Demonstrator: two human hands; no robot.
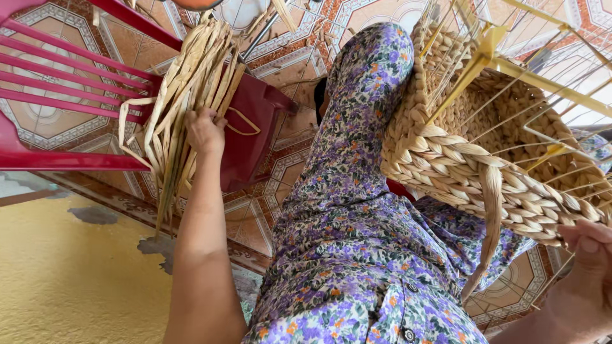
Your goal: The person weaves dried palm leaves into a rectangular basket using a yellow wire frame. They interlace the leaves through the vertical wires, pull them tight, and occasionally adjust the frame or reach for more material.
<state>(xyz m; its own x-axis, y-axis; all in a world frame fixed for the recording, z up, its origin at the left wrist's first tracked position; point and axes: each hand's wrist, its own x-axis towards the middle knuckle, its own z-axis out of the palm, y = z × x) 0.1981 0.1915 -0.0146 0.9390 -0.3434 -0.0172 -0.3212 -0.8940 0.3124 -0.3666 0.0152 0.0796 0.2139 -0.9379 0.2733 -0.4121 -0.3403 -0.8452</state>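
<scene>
My left hand (205,130) reaches out to a bundle of dried straw-coloured strands (191,95) lying over a red plastic chair (64,95), fingers closed around some of them. My right hand (590,267) sits at the lower right, pinching the rim of a half-woven basket (459,159) of braided fibre. The basket rests on my knee, which is covered in purple floral fabric (357,210). Yellow ribs and thin wires (510,70) of the basket frame rise from the woven part. One loose strand (491,223) hangs down from the weave.
The floor is patterned tile (280,172) in orange and white. A yellow painted wall or ledge (70,280) fills the lower left. The red chair stands close on the left, its slats reaching the frame's edge.
</scene>
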